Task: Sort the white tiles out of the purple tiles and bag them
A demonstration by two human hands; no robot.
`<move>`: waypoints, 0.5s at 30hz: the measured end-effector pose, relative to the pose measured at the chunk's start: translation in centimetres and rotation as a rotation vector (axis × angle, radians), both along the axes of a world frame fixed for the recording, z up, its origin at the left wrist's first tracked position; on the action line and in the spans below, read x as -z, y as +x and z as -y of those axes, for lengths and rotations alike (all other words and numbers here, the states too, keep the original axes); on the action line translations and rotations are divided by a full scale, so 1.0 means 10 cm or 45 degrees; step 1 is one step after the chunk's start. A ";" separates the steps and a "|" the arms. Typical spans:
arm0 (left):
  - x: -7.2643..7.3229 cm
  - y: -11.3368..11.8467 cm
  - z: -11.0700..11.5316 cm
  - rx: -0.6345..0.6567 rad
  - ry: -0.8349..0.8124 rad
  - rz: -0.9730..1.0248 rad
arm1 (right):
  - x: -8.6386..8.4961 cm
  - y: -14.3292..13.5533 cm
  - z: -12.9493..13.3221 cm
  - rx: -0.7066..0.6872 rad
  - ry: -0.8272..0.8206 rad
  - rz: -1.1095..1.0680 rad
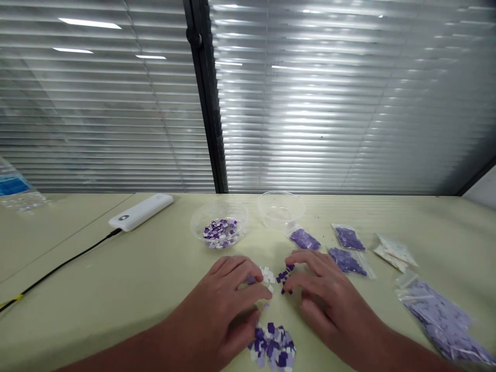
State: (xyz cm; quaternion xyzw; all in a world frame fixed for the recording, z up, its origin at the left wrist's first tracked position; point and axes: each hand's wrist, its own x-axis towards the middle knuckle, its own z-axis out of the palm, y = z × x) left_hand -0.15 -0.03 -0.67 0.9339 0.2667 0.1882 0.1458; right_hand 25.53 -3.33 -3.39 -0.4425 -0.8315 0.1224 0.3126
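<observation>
My left hand (234,299) rests on the table, its fingers bent and spread. Its fingertips lie beside a small group of white square pieces (267,274), with a few light purple ones partly hidden behind the fingers. My right hand (327,292) is opposite, fingers apart, the tips touching or just over a group of dark purple square pieces (284,277). Neither hand visibly holds anything. Nearer to me, by my left thumb, lies a mixed pile of dark purple, light purple and white pieces (273,347).
Beyond my hands stand a clear bowl (197,227) containing mixed pieces and another clear bowl (281,211). To the right are bags of purple pieces (349,237), white packets (395,250) and a large lilac bag (437,315). A white power bank (143,211) with cable and a bottle (17,188) are left.
</observation>
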 end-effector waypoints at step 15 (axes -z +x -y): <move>0.07 -0.02 -0.06 -0.070 0.043 0.084 | -0.13 -0.09 0.05 -0.095 0.207 -0.030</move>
